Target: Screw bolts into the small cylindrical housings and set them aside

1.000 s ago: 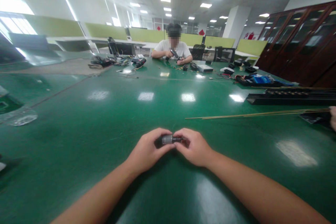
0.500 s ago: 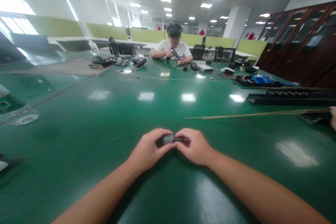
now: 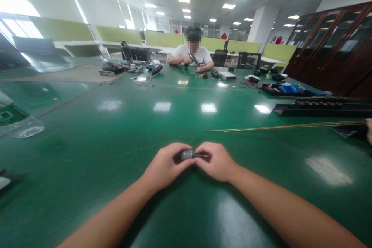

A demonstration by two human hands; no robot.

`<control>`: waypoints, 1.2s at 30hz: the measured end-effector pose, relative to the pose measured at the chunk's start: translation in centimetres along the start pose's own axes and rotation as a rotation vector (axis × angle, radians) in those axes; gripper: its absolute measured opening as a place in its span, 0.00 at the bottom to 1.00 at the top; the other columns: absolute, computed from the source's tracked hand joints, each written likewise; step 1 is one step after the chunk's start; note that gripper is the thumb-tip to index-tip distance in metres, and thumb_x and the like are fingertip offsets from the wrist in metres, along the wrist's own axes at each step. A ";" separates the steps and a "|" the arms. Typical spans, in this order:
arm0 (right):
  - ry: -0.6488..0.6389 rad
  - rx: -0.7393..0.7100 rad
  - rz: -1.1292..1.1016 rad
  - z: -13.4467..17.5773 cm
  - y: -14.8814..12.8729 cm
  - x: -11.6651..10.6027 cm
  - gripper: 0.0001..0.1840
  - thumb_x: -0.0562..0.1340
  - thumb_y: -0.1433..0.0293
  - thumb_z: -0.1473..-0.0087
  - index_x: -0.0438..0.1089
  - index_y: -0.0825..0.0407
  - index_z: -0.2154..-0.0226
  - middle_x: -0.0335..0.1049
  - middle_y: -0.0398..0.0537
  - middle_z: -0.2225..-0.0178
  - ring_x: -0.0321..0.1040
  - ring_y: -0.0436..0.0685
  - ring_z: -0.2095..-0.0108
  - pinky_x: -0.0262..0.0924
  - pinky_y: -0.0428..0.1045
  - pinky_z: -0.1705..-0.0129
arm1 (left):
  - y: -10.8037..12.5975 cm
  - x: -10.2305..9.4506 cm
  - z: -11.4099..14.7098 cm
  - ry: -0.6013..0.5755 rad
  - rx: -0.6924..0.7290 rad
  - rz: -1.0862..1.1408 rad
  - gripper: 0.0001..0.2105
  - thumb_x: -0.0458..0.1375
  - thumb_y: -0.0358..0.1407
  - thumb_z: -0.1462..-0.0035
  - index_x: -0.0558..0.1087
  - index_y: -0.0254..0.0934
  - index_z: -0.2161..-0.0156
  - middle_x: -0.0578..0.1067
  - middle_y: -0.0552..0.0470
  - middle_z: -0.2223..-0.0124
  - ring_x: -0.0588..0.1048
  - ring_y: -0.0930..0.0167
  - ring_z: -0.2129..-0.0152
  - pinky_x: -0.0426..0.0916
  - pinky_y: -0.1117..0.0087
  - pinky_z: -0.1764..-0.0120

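A small grey metal cylinder (image 3: pixel 187 154) lies level between my hands, just above the green tabletop (image 3: pixel 162 128). My left hand (image 3: pixel 164 164) grips the cylinder between thumb and fingers, and its left end is partly in the shadow of that hand. From the cylinder's right end sticks out a thin dark shaft (image 3: pixel 198 155) with ridges. My right hand (image 3: pixel 217 162) pinches this shaft between thumb and index finger, its other fingers curled. The tips of both hands almost meet.
Thin brass-coloured rods (image 3: pixel 261 127) lie to the right, near another person's hand (image 3: pixel 369 128). Behind them are black rails (image 3: pixel 319 108). Across the table a person (image 3: pixel 192 52) handles a dark tool. A clear plastic bottle (image 3: pixel 17 118) lies at left.
Both hands keep almost the same place and grip. The grey cylinder and its shaft look slightly turned between the fingers.
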State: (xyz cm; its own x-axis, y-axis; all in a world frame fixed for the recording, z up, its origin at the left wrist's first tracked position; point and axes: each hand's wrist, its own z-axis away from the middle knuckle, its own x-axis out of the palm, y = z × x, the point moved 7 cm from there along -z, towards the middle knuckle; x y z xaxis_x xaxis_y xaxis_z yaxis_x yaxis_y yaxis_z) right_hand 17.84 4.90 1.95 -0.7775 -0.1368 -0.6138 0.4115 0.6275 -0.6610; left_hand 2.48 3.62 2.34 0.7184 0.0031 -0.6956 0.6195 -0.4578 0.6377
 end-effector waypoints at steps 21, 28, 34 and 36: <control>-0.011 0.015 0.021 0.1 0.4 -0.2 0.02 0.66 0.71 0.47 0.75 0.53 0.68 0.73 0.44 0.71 0.66 0.52 0.71 0.57 0.46 0.68 | -0.4 -0.1 0.0 0.003 -0.020 -0.009 0.13 0.63 0.44 0.43 0.76 0.42 0.54 0.79 0.53 0.56 0.76 0.68 0.59 0.70 0.67 0.53; -0.008 -0.002 0.024 0.1 0.5 -0.2 0.02 0.66 0.70 0.47 0.75 0.52 0.68 0.73 0.44 0.71 0.66 0.52 0.71 0.57 0.46 0.67 | -0.5 -0.2 -0.1 0.007 -0.013 -0.026 0.14 0.63 0.44 0.44 0.76 0.43 0.54 0.79 0.53 0.56 0.76 0.68 0.60 0.70 0.67 0.53; -0.013 0.005 0.027 0.2 0.5 -0.1 0.02 0.66 0.70 0.47 0.75 0.53 0.68 0.73 0.44 0.71 0.66 0.52 0.71 0.57 0.46 0.68 | -0.5 -0.3 0.0 0.005 -0.012 -0.019 0.13 0.63 0.44 0.44 0.76 0.43 0.55 0.79 0.53 0.57 0.77 0.68 0.60 0.70 0.67 0.54; -0.015 0.009 0.031 0.2 0.5 -0.2 0.02 0.66 0.70 0.47 0.75 0.53 0.68 0.73 0.44 0.71 0.66 0.52 0.72 0.57 0.46 0.68 | -0.5 -0.3 -0.1 0.010 -0.010 -0.024 0.13 0.63 0.44 0.44 0.76 0.43 0.55 0.79 0.53 0.57 0.77 0.68 0.60 0.70 0.67 0.54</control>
State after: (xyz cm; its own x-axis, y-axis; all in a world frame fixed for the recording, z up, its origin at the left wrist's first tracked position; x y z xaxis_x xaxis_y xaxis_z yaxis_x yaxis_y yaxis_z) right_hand 18.25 5.13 1.64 -0.7574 -0.1288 -0.6401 0.4394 0.6246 -0.6456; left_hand 1.99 3.93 2.28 0.7065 0.0225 -0.7073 0.6395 -0.4484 0.6245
